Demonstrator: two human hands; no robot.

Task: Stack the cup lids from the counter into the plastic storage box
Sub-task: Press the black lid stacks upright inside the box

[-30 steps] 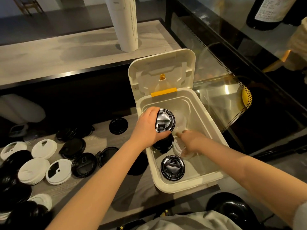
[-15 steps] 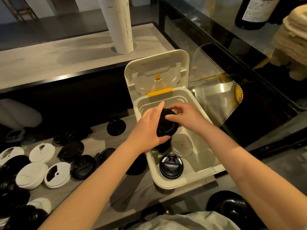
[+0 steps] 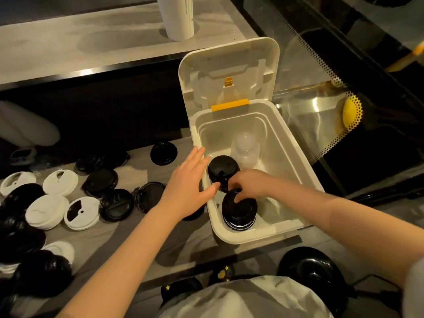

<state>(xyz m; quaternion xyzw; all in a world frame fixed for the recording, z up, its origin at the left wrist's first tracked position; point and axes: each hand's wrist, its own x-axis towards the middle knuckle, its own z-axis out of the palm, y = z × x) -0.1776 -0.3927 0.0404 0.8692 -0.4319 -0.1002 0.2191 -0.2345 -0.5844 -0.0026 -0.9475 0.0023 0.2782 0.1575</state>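
Note:
The white plastic storage box (image 3: 257,235) stands on the counter with its hinged lid (image 3: 229,65) tipped up behind it. Inside are a stack of black cup lids (image 3: 221,168) against the left wall, another black lid stack (image 3: 238,210) at the front, and clear lids (image 3: 245,148) further back. My right hand (image 3: 250,184) reaches into the box, its curled fingers pinching the far edge of the top black lid on the front stack. My left hand (image 3: 188,184) hovers at the box's left rim with fingers spread, holding nothing.
Several loose black lids (image 3: 115,204) and white lids (image 3: 47,211) lie on the counter left of the box. A white cylinder (image 3: 177,17) stands on the raised shelf behind. A glass display case (image 3: 321,111) sits close on the right.
The black lid passed from my left hand to my right, which lowered it onto the front stack. My left hand let go and opened beside the box.

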